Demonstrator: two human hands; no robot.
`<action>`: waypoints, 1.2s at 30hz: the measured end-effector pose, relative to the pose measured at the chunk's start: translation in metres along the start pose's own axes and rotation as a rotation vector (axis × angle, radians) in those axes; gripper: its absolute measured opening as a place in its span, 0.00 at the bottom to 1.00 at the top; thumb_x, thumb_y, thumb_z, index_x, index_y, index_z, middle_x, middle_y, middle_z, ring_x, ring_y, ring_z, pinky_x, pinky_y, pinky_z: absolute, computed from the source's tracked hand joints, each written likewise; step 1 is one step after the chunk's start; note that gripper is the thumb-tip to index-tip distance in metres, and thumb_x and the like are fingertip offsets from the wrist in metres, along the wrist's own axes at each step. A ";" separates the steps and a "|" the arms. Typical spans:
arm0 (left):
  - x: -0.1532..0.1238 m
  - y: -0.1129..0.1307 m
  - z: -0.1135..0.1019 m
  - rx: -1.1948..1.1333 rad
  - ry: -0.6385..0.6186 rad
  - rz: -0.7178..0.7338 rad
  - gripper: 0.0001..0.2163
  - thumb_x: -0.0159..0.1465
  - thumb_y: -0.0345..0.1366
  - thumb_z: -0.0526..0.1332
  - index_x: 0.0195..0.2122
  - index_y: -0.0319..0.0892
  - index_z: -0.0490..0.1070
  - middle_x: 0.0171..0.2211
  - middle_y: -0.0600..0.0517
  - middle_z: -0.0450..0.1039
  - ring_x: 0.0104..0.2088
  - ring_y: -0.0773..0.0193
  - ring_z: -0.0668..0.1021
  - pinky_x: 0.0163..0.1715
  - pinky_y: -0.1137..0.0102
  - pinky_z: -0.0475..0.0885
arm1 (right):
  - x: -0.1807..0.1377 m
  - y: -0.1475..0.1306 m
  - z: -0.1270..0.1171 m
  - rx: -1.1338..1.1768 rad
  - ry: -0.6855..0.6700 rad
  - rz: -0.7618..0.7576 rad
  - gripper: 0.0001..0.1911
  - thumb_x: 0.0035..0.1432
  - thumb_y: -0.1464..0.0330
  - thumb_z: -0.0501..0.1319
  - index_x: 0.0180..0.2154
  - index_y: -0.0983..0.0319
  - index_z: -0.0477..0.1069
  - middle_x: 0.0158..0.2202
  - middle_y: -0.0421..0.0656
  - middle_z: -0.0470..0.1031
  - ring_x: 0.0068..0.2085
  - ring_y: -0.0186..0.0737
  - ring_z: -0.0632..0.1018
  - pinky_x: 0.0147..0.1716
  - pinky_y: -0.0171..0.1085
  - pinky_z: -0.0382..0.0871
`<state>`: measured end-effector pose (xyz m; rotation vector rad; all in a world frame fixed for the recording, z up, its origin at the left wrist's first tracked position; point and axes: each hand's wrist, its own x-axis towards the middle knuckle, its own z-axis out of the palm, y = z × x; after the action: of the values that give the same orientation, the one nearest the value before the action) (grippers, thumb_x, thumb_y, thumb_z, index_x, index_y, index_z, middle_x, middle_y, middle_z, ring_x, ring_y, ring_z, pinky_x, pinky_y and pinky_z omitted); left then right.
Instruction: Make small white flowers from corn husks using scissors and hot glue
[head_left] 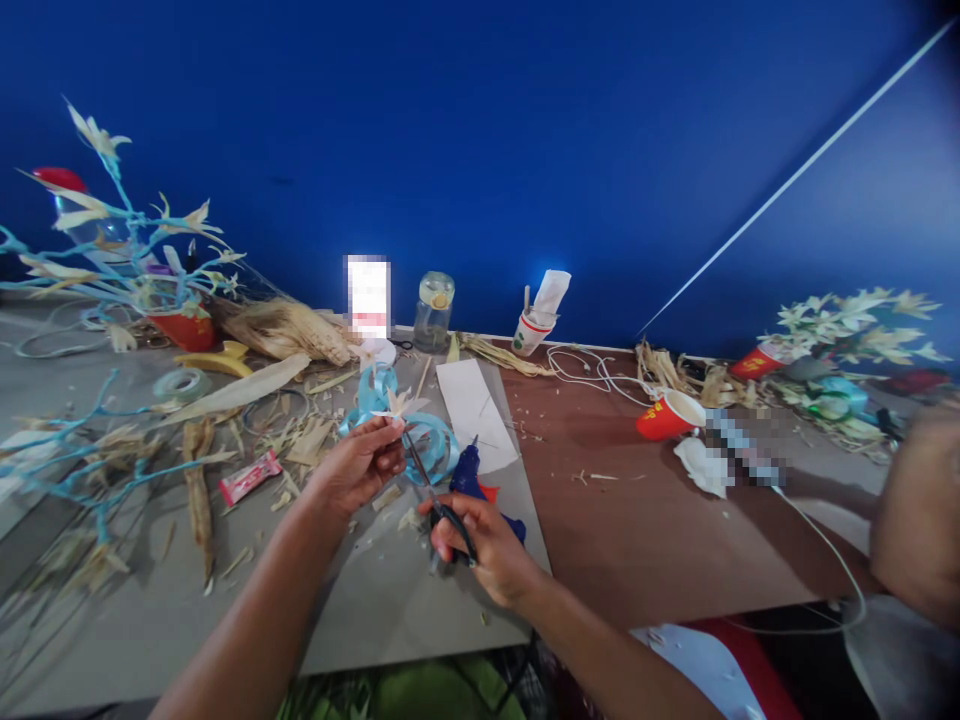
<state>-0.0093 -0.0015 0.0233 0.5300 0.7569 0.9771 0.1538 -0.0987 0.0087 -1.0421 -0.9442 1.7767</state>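
Note:
Pinched in my left hand (365, 458) is a small pale husk flower (401, 403), its petals pointing up past the fingertips. My right hand (480, 540) grips a pair of scissors (452, 528) by black handles. The blades reach up and left to the base of the flower, and whether they touch it I cannot tell. Behind both hands lies a coil of light blue ribbon (431, 450). A blue glue gun (466, 472) rests just beyond my right hand, partly hidden by it. A white paper sheet (480, 415) lies beside the glue gun.
Blue-wrapped branches with husk flowers (124, 215) stand in a red cup (180, 328) at left. Dried husks (285, 330), a tape roll (181, 385) and a pink wrapper (250, 477) lie nearby. A glass jar (433, 312) stands behind. Another person's arm (919, 510) is at right, near a tipped red cup (667, 415).

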 end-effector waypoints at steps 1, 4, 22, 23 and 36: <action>0.000 0.000 0.000 -0.003 0.004 -0.003 0.10 0.49 0.29 0.68 0.25 0.38 0.65 0.16 0.62 0.58 0.13 0.79 0.59 0.17 0.78 0.58 | 0.000 0.000 0.000 0.005 -0.003 0.000 0.27 0.42 0.51 0.67 0.36 0.66 0.72 0.18 0.37 0.65 0.21 0.28 0.61 0.24 0.32 0.51; 0.000 0.000 0.001 -0.003 0.020 -0.003 0.09 0.49 0.29 0.68 0.25 0.37 0.66 0.17 0.61 0.59 0.13 0.80 0.59 0.16 0.78 0.59 | 0.000 -0.002 0.001 0.032 -0.003 0.007 0.26 0.42 0.53 0.68 0.36 0.66 0.72 0.18 0.36 0.64 0.21 0.28 0.61 0.23 0.32 0.51; -0.002 -0.004 0.006 -0.112 -0.082 0.024 0.06 0.52 0.32 0.66 0.28 0.36 0.69 0.27 0.49 0.75 0.18 0.74 0.68 0.21 0.75 0.68 | -0.008 -0.003 0.003 0.072 -0.012 -0.048 0.27 0.43 0.52 0.67 0.38 0.68 0.72 0.19 0.37 0.65 0.22 0.28 0.62 0.25 0.32 0.51; -0.002 -0.005 0.007 -0.112 -0.082 0.027 0.07 0.53 0.32 0.66 0.28 0.36 0.69 0.26 0.50 0.74 0.17 0.75 0.67 0.20 0.76 0.67 | -0.009 -0.003 0.003 0.074 -0.012 -0.049 0.27 0.43 0.52 0.67 0.38 0.68 0.72 0.19 0.36 0.65 0.22 0.28 0.62 0.25 0.32 0.51; -0.004 -0.009 0.018 -0.123 -0.070 0.061 0.09 0.50 0.32 0.68 0.25 0.37 0.67 0.24 0.53 0.69 0.18 0.75 0.66 0.19 0.77 0.64 | -0.012 -0.001 0.007 0.101 -0.010 -0.086 0.26 0.44 0.53 0.67 0.38 0.67 0.72 0.19 0.36 0.64 0.22 0.29 0.62 0.26 0.33 0.53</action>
<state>0.0078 -0.0107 0.0293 0.4798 0.6172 1.0489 0.1510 -0.1103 0.0150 -0.9167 -0.8830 1.7418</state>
